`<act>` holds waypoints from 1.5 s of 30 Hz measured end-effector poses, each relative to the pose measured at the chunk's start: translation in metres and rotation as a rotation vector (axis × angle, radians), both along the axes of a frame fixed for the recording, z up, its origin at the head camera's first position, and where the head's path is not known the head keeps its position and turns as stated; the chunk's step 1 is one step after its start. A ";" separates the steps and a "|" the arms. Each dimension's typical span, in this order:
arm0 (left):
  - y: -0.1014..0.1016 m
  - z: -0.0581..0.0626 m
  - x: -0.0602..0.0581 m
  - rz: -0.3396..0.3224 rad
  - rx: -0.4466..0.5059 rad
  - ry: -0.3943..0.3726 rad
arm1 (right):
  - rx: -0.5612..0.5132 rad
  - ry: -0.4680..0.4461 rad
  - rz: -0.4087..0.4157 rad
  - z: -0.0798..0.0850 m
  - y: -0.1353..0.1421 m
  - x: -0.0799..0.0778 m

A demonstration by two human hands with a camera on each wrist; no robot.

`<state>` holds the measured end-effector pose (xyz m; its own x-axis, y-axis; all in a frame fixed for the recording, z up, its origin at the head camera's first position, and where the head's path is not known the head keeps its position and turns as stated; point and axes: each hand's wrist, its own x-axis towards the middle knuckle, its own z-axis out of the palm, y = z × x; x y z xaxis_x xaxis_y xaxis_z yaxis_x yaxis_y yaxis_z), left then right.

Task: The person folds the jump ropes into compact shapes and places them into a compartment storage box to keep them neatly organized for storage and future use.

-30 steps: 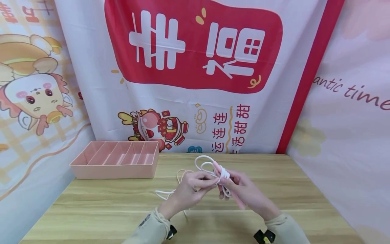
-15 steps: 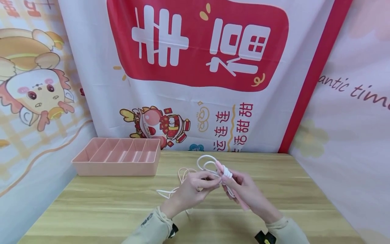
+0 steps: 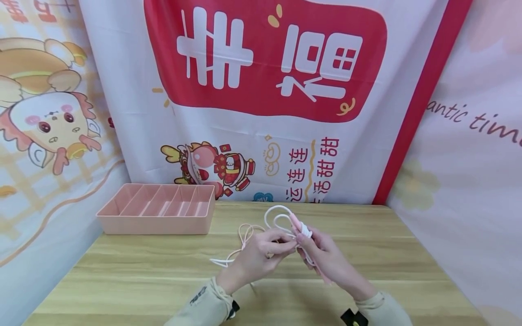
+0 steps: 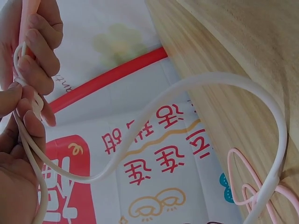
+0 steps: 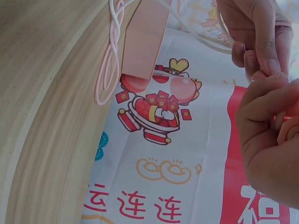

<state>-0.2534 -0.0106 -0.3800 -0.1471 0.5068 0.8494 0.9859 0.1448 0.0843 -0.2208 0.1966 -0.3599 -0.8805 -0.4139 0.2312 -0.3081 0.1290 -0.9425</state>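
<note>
What looks like a jump rope is held between both hands above the table. My right hand [image 3: 332, 258] grips its pink handle [image 3: 294, 221], with turns of white cord [image 3: 305, 230] wrapped round it. Close beside, my left hand [image 3: 258, 256] pinches the cord between thumb and fingers. Two white loops stick up past the handle's upper end. In the left wrist view a slack length of white cord [image 4: 205, 79] arcs away from the left hand. Pink cord loops [image 3: 244, 233] lie on the table behind the left hand. The fingers partly hide the winding.
A pink box [image 3: 155, 225] with several compartments stands at the table's back left. The wood-patterned table [image 3: 387, 253] ends at a printed cloth backdrop [image 3: 261, 131]. Printed cloth also hangs at both sides.
The head view has shifted slightly. My right hand has turned a little round the handle, and its thumb covers more of the wrapped cord. The left hand keeps pinching the cord, moving only slightly right.
</note>
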 end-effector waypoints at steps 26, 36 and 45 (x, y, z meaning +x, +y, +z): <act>-0.005 0.004 0.002 -0.044 -0.050 -0.168 | -0.133 -0.002 0.034 0.007 0.008 0.000; -0.011 0.001 -0.004 -0.075 -0.040 -0.332 | -0.151 0.039 0.114 0.006 0.006 -0.001; -0.014 -0.001 -0.011 -0.131 -0.004 -0.396 | -0.136 0.084 0.183 0.009 0.008 0.000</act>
<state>-0.2648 -0.0249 -0.3809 -0.3960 0.5463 0.7381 0.8876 0.0218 0.4601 -0.2209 0.2049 -0.3514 -0.7692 -0.5249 0.3646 -0.3925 -0.0623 -0.9177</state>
